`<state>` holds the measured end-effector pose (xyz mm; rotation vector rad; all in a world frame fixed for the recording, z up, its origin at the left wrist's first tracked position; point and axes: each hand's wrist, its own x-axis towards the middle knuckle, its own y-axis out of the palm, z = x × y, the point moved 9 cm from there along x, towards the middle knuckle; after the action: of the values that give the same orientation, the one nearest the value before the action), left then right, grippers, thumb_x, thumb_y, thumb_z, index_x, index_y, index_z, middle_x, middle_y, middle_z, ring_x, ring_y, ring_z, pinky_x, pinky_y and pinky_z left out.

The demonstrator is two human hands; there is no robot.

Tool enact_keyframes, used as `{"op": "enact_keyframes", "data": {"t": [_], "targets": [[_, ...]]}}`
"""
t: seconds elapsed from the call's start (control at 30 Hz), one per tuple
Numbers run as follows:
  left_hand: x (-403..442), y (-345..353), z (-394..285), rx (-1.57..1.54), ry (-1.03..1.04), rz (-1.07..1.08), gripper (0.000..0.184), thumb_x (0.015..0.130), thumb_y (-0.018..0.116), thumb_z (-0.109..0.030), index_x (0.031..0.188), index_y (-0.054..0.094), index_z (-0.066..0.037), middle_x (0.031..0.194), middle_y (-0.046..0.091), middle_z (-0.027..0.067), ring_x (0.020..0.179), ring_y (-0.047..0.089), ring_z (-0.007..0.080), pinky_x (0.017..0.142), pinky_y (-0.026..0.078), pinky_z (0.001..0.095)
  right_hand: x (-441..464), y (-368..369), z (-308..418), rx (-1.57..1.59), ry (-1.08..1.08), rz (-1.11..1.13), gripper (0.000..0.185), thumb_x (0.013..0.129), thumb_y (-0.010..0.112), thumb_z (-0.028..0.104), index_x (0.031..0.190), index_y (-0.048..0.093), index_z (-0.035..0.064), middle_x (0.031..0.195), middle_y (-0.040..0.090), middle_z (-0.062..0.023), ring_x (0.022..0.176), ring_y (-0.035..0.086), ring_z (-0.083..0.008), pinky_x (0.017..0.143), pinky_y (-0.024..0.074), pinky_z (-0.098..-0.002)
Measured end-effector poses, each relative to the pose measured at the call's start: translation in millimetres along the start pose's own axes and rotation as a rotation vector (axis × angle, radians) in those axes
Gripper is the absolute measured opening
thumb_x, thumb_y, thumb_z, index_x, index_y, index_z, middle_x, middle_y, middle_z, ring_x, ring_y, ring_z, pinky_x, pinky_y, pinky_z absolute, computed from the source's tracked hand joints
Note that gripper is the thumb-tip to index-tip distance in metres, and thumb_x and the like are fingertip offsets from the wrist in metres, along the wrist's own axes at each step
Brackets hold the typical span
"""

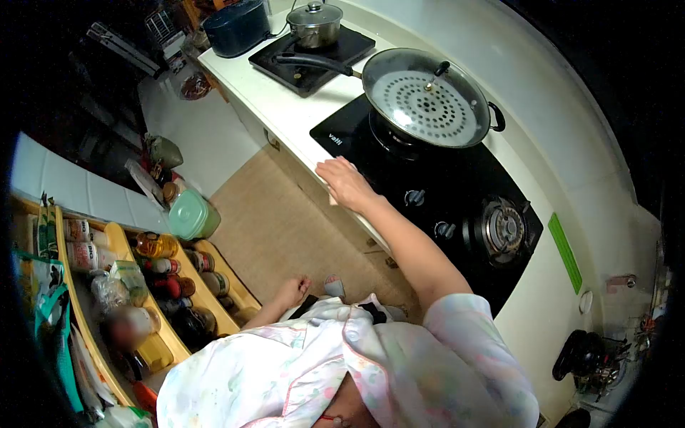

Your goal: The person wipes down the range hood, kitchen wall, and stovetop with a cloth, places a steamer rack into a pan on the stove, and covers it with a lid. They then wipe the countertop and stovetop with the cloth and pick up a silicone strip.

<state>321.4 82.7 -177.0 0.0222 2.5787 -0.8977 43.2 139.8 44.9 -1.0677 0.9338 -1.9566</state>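
Note:
My right hand (347,185) is at the front edge of the black gas hob (385,187), its fingers pressed together over a small pale thing that is mostly hidden under the palm. My left hand (294,290) hangs low beside my body, fingers curled, with nothing visible in it. Beyond my right hand, a wide pan with a glass lid (428,98) sits on the far burner, its long black handle pointing left. Two knobs (414,197) lie near my right forearm.
A small lidded pot (314,28) stands on a black cooktop (312,71), beside a dark blue pot (235,28). A bare burner (503,230) and green strip (565,253) are at right. At left stand a shelf of jars and bottles (118,250) and a green container (191,215).

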Motion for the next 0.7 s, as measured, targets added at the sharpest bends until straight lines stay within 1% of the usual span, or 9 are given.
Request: {"op": "enact_keyframes", "data": {"t": [0.07, 0.13, 0.27, 0.33, 0.43, 0.53, 0.63, 0.67, 0.7], "targets": [[13, 3, -1, 0.012, 0.018, -0.040, 0.019, 0.091, 0.060, -0.016, 0.098, 0.069, -0.001, 0.093, 0.070, 0.0213, 0.084, 0.068, 0.0375, 0.074, 0.054, 0.0429, -41, -17, 10, -0.020, 0.020, 0.008, 0.041, 0.083, 0.057, 0.000, 0.124, 0.060, 0.0009, 0.131, 0.058, -0.0136, 0.127, 0.049, -0.0306, 0.114, 0.0308, -0.0462], [32, -7, -24, 0.008, 0.013, -0.081, 0.019, 0.092, 0.060, -0.016, 0.100, 0.069, -0.001, 0.093, 0.070, 0.0212, 0.083, 0.068, 0.0365, 0.072, 0.054, 0.0424, -90, -37, 17, -0.044, 0.052, 0.003, 0.043, 0.081, 0.060, 0.001, 0.124, 0.060, 0.0012, 0.131, 0.058, -0.0127, 0.127, 0.049, -0.0309, 0.114, 0.0311, -0.0477], [45, -62, -129, -0.151, 0.338, -0.332, 0.015, 0.094, 0.057, -0.007, 0.100, 0.069, -0.001, 0.087, 0.069, 0.0162, 0.075, 0.069, 0.0262, 0.066, 0.054, 0.0348, -210, -82, 39, -0.113, 0.260, -0.007, 0.049, 0.077, 0.063, 0.002, 0.126, 0.058, 0.0023, 0.134, 0.056, -0.0114, 0.127, 0.049, -0.0302, 0.113, 0.0319, -0.0489], [49, -79, -181, -0.245, 0.435, -0.385, 0.013, 0.094, 0.057, -0.003, 0.100, 0.068, -0.001, 0.085, 0.067, 0.0128, 0.074, 0.067, 0.0225, 0.064, 0.053, 0.0307, -273, -102, 55, -0.172, 0.399, 0.008, 0.054, 0.076, 0.064, 0.002, 0.130, 0.055, 0.0026, 0.137, 0.053, -0.0115, 0.129, 0.048, -0.0294, 0.113, 0.0322, -0.0485], [60, -72, -253, -0.303, 0.627, -0.334, 0.013, 0.093, 0.056, 0.002, 0.099, 0.068, -0.001, 0.087, 0.066, 0.0118, 0.075, 0.066, 0.0212, 0.065, 0.052, 0.0284, -361, -132, 70, -0.196, 0.555, -0.064, 0.054, 0.074, 0.060, -0.003, 0.128, 0.057, 0.0024, 0.135, 0.054, -0.0128, 0.130, 0.046, -0.0314, 0.113, 0.0322, -0.0492], [59, -50, -323, -0.277, 0.789, -0.221, 0.014, 0.091, 0.057, 0.004, 0.100, 0.066, -0.001, 0.090, 0.066, 0.0119, 0.080, 0.066, 0.0219, 0.067, 0.051, 0.0289, -445, -148, 80, -0.355, 0.635, -0.033, 0.053, 0.075, 0.062, 0.002, 0.127, 0.056, 0.0020, 0.135, 0.054, -0.0153, 0.128, 0.049, -0.0341, 0.111, 0.0333, -0.0545], [52, -2, -365, -0.230, 0.845, -0.098, 0.014, 0.090, 0.058, 0.005, 0.100, 0.065, -0.001, 0.090, 0.066, 0.0132, 0.080, 0.066, 0.0245, 0.069, 0.051, 0.0302, -528, -182, 96, -0.368, 0.751, -0.195, 0.048, 0.074, 0.058, -0.001, 0.122, 0.057, 0.0033, 0.129, 0.055, -0.0156, 0.122, 0.051, -0.0361, 0.109, 0.0366, -0.0501], [41, 12, -382, -0.224, 0.935, -0.086, 0.013, 0.089, 0.059, 0.005, 0.099, 0.065, -0.001, 0.090, 0.066, 0.0140, 0.079, 0.065, 0.0270, 0.069, 0.051, 0.0310, -557, -188, 98, -0.477, 0.767, -0.231, 0.046, 0.074, 0.058, 0.002, 0.120, 0.056, 0.0020, 0.126, 0.055, -0.0166, 0.119, 0.052, -0.0383, 0.106, 0.0393, -0.0497], [34, 30, -391, -0.203, 0.929, -0.038, 0.013, 0.089, 0.059, 0.005, 0.099, 0.065, -0.002, 0.090, 0.066, 0.0140, 0.078, 0.065, 0.0273, 0.069, 0.051, 0.0310, -587, -204, 101, -0.480, 0.857, -0.291, 0.040, 0.078, 0.057, 0.004, 0.118, 0.055, 0.0013, 0.125, 0.056, -0.0168, 0.119, 0.052, -0.0387, 0.104, 0.0417, -0.0477]]}}
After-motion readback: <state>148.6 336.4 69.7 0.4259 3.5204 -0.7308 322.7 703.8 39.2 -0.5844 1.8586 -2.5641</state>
